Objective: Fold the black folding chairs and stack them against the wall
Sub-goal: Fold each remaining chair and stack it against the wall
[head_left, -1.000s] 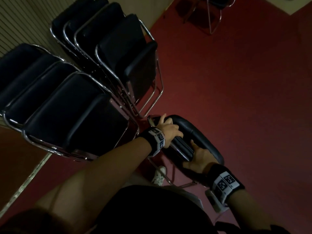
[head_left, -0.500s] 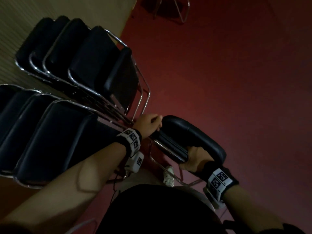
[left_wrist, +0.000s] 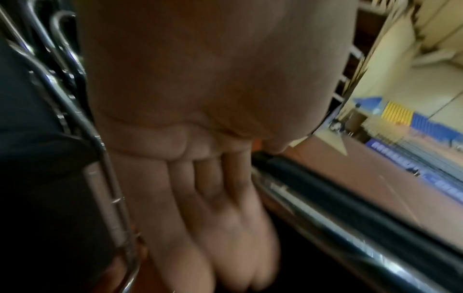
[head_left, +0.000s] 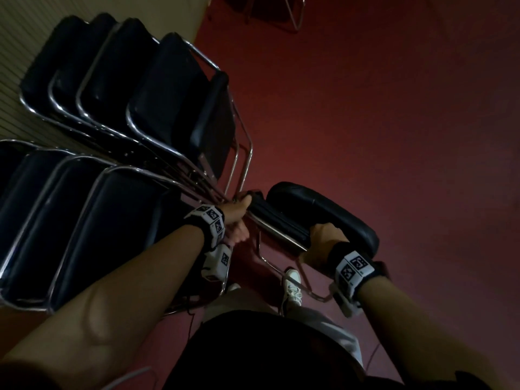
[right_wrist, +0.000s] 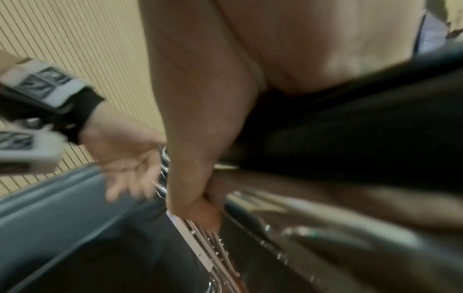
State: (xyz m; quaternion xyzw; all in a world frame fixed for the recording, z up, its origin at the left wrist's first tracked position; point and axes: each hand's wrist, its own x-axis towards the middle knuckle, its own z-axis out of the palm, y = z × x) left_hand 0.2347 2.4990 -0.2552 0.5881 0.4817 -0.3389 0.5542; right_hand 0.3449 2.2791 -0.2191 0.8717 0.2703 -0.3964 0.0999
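Observation:
I hold a folded black chair (head_left: pixel 323 212) upright on the red carpet, just right of the stacked chairs. My right hand (head_left: pixel 323 239) grips it under the padded backrest, and the right wrist view shows the thumb (right_wrist: pixel 198 206) curled against the frame. My left hand (head_left: pixel 239 218) is at the chair's left end with its fingers (left_wrist: pixel 225 218) straight and loose beside the chrome tube (left_wrist: pixel 338 237). The right wrist view shows that left hand (right_wrist: pixel 125 158) open and blurred. Whether it touches the tube is unclear.
Two rows of folded black chairs lean on the ribbed wall (head_left: pixel 17 38), a far row (head_left: pixel 174 108) and a near row (head_left: pixel 84 220). Another chair's chrome legs (head_left: pixel 292 21) stand at the top. Red carpet (head_left: pixel 394 122) lies to the right. My shoe (head_left: pixel 292 285) is beneath the held chair.
My left hand has let go of the chair's top end, and its fingers have straightened. The held chair has come closer to the stacked rows. My right hand keeps its grip.

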